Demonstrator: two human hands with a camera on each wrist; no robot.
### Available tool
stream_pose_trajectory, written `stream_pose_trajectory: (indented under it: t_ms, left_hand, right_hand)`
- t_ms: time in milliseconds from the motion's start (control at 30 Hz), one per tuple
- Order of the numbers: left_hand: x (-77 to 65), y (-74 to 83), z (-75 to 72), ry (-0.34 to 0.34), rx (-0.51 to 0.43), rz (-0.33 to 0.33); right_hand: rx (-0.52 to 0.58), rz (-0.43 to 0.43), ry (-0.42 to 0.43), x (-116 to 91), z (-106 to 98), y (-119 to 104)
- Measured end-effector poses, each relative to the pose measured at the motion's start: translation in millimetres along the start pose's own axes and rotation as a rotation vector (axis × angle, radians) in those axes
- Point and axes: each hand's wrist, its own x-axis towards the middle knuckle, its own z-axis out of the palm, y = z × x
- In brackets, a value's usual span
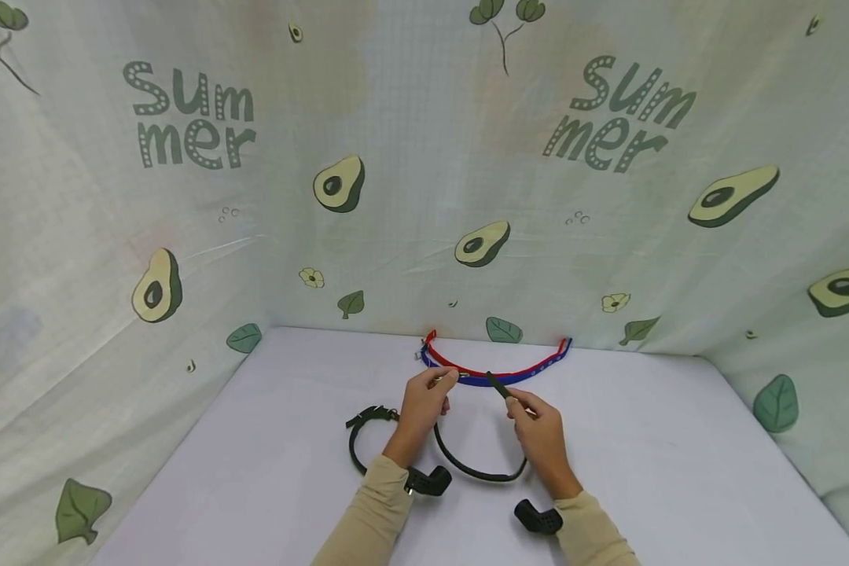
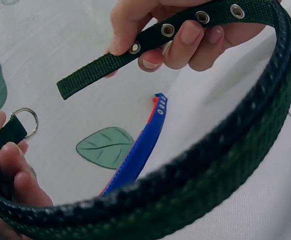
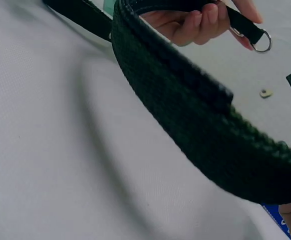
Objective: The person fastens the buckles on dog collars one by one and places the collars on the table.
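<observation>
A dark green webbing collar (image 1: 483,475) hangs in a wide loop between the two hands, close over the table. My left hand (image 1: 420,402) pinches one end, where a silver D-ring (image 2: 32,122) sticks out past the fingers. The other end, a strap tail (image 2: 88,80) with several metal eyelets, is held between the thumb and fingers of my right hand (image 1: 541,434). In the left wrist view the two ends stand apart, facing each other across a gap. A dark padded strip lines the collar's inner side.
A second dark green collar (image 1: 352,450), closed in a ring, lies on the white table (image 1: 255,472) by the left forearm. Blue (image 1: 477,382) and red (image 1: 460,367) collars lie curved together near the back. A printed curtain (image 1: 410,118) encloses the table's back and sides.
</observation>
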Motion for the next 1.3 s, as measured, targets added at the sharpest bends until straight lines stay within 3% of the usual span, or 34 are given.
stream_pose_trajectory:
  t_ms: [167, 433, 633, 867, 1167, 1300]
  left_hand:
    - [1.2, -0.7, 2.0, -0.005, -0.044, -0.013]
    - [0.3, -1.4, 8.8, -0.002, -0.129, -0.044]
    - [-1.1, 0.6, 11.1, -0.022, -0.109, -0.026]
    - [-2.6, 4.0, 9.8, -0.106, -0.103, -0.017]
    - [-7.0, 5.8, 13.0, -0.146, -0.079, -0.028]
    - [-8.0, 7.0, 13.1, -0.164, -0.075, -0.018]
  right_hand:
    - [-0.021, -0.011, 0.034, -3, 2, -5]
    - [-0.005, -0.064, -0.062, -6, 6, -5]
    - [0.044, -0.094, -0.066, -7, 8, -5]
    - [0.049, -0.11, -0.065, -10, 10, -9]
    - [0.044, -0.149, -0.045, -27, 6, -44]
    - [0.053, -0.165, -0.047, -26, 7, -46]
